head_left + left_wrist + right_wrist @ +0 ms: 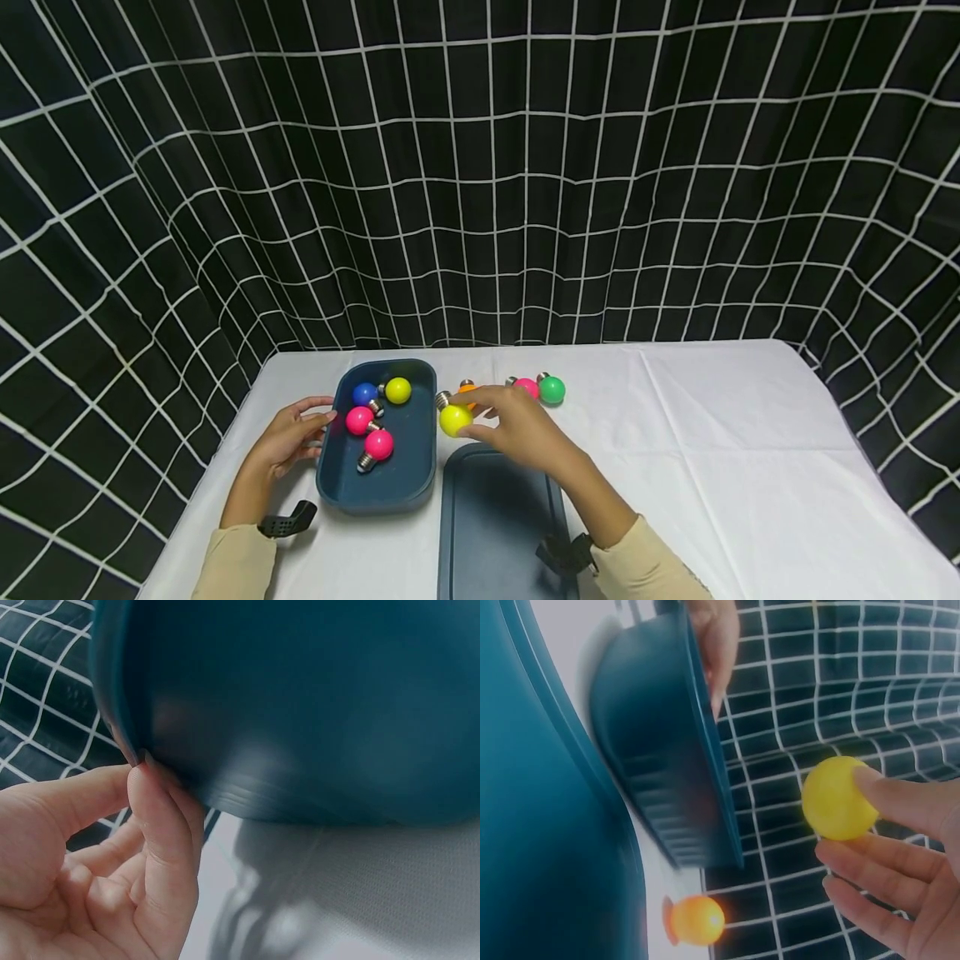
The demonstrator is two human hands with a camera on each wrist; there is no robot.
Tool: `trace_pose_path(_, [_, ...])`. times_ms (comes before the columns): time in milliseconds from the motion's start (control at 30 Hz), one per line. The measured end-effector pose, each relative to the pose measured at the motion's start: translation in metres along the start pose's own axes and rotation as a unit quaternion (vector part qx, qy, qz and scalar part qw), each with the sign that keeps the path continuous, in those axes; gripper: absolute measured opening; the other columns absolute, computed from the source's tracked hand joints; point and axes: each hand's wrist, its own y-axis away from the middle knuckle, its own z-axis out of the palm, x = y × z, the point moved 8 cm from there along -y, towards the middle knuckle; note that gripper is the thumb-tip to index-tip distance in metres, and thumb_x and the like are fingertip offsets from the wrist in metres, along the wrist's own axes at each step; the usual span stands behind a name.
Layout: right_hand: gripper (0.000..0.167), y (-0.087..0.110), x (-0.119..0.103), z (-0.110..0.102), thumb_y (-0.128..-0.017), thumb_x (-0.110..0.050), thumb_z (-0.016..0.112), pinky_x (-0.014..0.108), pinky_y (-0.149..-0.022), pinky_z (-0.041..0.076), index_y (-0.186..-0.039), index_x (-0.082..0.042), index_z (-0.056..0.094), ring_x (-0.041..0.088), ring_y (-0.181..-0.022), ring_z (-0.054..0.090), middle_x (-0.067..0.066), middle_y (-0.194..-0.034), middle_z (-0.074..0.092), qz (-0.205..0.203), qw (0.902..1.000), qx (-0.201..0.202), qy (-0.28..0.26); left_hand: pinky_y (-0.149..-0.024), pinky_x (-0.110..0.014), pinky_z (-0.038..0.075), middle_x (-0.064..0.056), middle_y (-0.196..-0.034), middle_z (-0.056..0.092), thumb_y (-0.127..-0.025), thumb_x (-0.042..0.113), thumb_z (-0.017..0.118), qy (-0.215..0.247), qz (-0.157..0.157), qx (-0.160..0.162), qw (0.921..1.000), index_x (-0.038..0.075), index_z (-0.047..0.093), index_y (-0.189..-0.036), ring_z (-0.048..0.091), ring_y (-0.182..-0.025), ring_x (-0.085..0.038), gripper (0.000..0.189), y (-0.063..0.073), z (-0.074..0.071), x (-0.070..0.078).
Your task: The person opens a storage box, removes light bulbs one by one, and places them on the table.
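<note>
My right hand (517, 425) pinches a yellow light bulb (455, 421) by its round part, beside the right rim of a dark blue tub (423, 492); the metal base points up and left. The left hand (288, 437) grips the tub's left rim between thumb and fingers, as the left wrist view shows. Inside the tub lie a blue bulb (365, 393), another yellow bulb (397, 391) and two pink bulbs (378, 445). An orange bulb (467, 387), partly hidden behind the right hand, lies on the table near a pink bulb (527, 387) and a green bulb (552, 390).
A flat dark blue lid (495, 517) lies right of the tub, below my right forearm. White cloth (712, 450) covers the table. A black curtain with white grid lines (525, 208) hangs around the back and sides.
</note>
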Motion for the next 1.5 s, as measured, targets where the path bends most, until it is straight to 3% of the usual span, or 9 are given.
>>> trace_pose_path(167, [0.045,0.001,0.009,-0.009,-0.082,-0.011,0.085,0.043,-0.086,0.059,-0.126,-0.012,0.073,0.021,-0.098,0.072,0.004,-0.125,0.071,0.002,0.9998,0.017,-0.007,-0.053,-0.021,0.056,0.003,-0.082,0.067,-0.101,0.019,0.064,0.000,-0.001,0.000,1.0000,0.002,0.044,-0.145,0.058,-0.064,-0.008,0.052,0.001,0.001,0.001])
trace_pose_path(400, [0.043,-0.001,0.029,-0.027,-0.081,-0.005,0.085,0.045,-0.083,0.060,-0.123,-0.008,0.073,0.027,-0.096,0.072,0.008,-0.116,0.074,0.026,0.9983,0.045,-0.025,-0.052,-0.021,0.056,0.004,-0.083,0.067,-0.101,0.019,0.064,0.003,0.006,-0.006,1.0000,0.000,0.041,-0.147,0.058,-0.063,-0.006,0.054,0.002,0.002,0.002])
trace_pose_path(667, [0.041,0.001,0.052,-0.049,-0.083,-0.001,0.082,0.038,-0.078,0.062,-0.123,-0.005,0.073,0.028,-0.093,0.072,0.011,-0.116,0.073,0.045,0.9952,0.076,-0.043,-0.051,-0.021,0.055,0.002,-0.082,0.067,-0.102,0.017,0.064,0.011,0.007,-0.007,0.9999,0.000,0.041,-0.146,0.058,-0.064,-0.007,0.053,0.001,0.001,0.001])
trace_pose_path(867, [0.039,0.005,0.063,-0.066,-0.084,-0.001,0.080,0.042,-0.082,0.061,-0.123,-0.004,0.072,0.027,-0.094,0.072,0.011,-0.116,0.073,0.048,0.9931,0.103,-0.027,-0.051,-0.021,0.055,0.001,-0.083,0.067,-0.101,0.018,0.065,0.007,0.005,-0.006,0.9999,0.000,0.041,-0.146,0.058,-0.064,-0.008,0.054,0.001,0.001,-0.001])
trace_pose_path(1167, [0.042,0.014,0.090,-0.092,-0.085,-0.006,0.082,0.041,-0.081,0.061,-0.126,-0.006,0.071,0.029,-0.097,0.071,0.011,-0.115,0.073,0.087,0.9859,0.142,-0.016,-0.051,-0.021,0.055,0.002,-0.082,0.066,-0.101,0.019,0.065,0.005,0.004,-0.002,1.0000,0.000,0.042,-0.146,0.057,-0.064,-0.008,0.054,0.001,0.001,0.001])
trace_pose_path(1500, [0.040,0.020,0.123,-0.100,-0.087,-0.009,0.080,0.045,-0.084,0.060,-0.126,-0.005,0.071,0.035,-0.101,0.070,0.015,-0.119,0.071,0.117,0.9809,0.155,-0.003,-0.052,-0.021,0.055,0.002,-0.083,0.067,-0.101,0.018,0.065,0.005,0.007,-0.002,1.0000,-0.001,0.043,-0.145,0.058,-0.065,-0.008,0.053,0.003,0.001,0.002])
